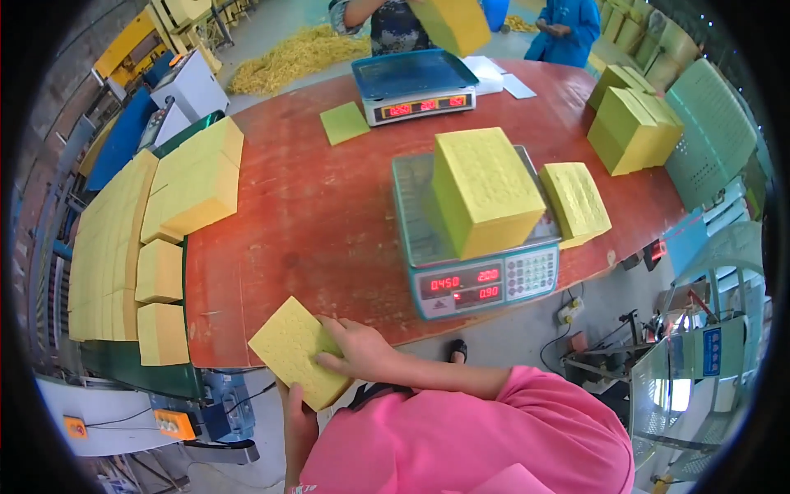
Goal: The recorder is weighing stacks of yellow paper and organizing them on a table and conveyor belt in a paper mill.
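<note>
In front of my body, at the table's near edge, both hands hold a square yellow block [290, 339], apparently a stack of paper sheets, tilted with a corner toward the table. My left hand [301, 416] grips its lower corner, thumb on the face. My right hand [360, 349] wraps its right side, thumb on top. To the right, a larger yellow stack [487, 185] rests on a weighing scale [485, 284] with a lit red display. Beside this scale lies another yellow block [576, 204], slightly tilted.
Rows of yellow blocks [111, 239] line the left end of the red table [304, 214]. A second scale [414, 86] and a thin yellow sheet [344, 123] lie farther back. Across the table a person holds a yellow block [454, 25]. More blocks [629, 128] stand far right, by a green chair [712, 136].
</note>
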`<action>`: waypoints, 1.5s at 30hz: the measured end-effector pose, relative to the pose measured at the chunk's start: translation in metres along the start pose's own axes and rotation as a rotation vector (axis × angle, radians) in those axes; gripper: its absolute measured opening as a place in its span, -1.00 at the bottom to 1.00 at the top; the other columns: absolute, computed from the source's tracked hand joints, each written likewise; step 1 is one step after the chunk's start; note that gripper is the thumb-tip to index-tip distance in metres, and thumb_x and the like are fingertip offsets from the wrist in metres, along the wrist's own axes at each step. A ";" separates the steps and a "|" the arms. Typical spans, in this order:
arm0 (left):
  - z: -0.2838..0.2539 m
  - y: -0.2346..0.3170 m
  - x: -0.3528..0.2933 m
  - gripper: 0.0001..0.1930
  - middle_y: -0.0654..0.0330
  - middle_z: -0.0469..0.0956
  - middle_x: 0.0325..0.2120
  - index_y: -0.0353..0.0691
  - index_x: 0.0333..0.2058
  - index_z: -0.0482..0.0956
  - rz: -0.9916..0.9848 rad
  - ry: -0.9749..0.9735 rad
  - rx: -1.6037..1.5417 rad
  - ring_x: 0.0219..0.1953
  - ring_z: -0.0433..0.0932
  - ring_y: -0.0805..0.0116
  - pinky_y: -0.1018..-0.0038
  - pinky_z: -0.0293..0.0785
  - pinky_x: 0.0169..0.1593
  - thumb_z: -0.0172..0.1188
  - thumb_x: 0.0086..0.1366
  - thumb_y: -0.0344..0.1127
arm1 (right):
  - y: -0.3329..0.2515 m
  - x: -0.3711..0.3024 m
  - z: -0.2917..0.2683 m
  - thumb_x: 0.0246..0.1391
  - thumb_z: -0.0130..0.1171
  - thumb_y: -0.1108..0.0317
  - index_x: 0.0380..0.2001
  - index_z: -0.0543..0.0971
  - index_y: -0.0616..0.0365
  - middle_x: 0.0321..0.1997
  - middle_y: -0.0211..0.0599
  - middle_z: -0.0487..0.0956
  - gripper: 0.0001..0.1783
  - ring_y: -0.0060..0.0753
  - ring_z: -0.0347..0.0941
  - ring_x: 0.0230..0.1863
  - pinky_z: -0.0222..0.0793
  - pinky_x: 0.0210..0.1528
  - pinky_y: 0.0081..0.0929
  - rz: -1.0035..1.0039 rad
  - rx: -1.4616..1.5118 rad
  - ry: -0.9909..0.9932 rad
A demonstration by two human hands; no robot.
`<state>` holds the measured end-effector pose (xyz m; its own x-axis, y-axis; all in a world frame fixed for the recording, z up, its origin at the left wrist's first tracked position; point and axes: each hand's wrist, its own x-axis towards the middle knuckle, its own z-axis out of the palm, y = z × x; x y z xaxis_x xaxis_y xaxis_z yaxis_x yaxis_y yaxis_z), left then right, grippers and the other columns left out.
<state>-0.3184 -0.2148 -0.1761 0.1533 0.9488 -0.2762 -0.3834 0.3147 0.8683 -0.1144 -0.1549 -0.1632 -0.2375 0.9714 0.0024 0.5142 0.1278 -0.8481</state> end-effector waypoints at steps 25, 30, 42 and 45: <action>0.368 0.093 0.155 -0.31 0.19 0.49 0.02 -0.15 0.16 0.40 -0.011 -0.455 0.289 0.06 0.42 0.33 0.26 0.37 0.06 0.25 0.15 0.14 | 0.092 -0.013 -0.378 0.26 0.04 0.02 -0.13 0.57 0.22 -0.32 -0.30 0.60 -0.56 -0.45 0.53 -0.37 0.46 -0.29 -0.45 0.103 0.776 0.287; 0.368 0.085 0.160 -0.28 0.20 0.49 0.00 -0.12 0.15 0.41 -0.034 -0.382 0.329 0.05 0.41 0.34 0.28 0.35 0.03 0.25 0.13 0.20 | 0.106 -0.010 -0.373 0.26 0.05 0.06 -0.20 0.60 0.20 -0.33 -0.33 0.61 -0.60 -0.48 0.54 -0.39 0.44 -0.30 -0.54 0.142 0.791 0.309; 0.355 0.086 0.151 -0.27 0.20 0.49 0.00 -0.13 0.13 0.44 0.031 -0.354 0.516 0.01 0.44 0.35 0.32 0.38 0.02 0.09 0.18 0.33 | 0.096 -0.011 -0.365 0.22 0.08 0.07 -0.17 0.60 0.24 -0.29 -0.33 0.62 -0.59 -0.50 0.52 -0.38 0.43 -0.29 -0.56 0.162 0.660 0.362; 0.351 0.084 0.148 -0.27 0.21 0.50 0.02 -0.13 0.14 0.43 0.085 -0.310 0.599 0.02 0.43 0.34 0.32 0.35 0.06 0.02 0.22 0.34 | 0.100 -0.011 -0.360 0.22 0.09 0.06 -0.15 0.59 0.28 -0.28 -0.33 0.62 -0.56 -0.52 0.50 -0.40 0.42 -0.32 -0.58 0.144 0.584 0.407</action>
<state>-0.0081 -0.0577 0.0009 0.4334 0.8897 -0.1435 0.1513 0.0852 0.9848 0.2364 -0.0811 -0.0572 0.1839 0.9825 -0.0304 -0.0340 -0.0245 -0.9991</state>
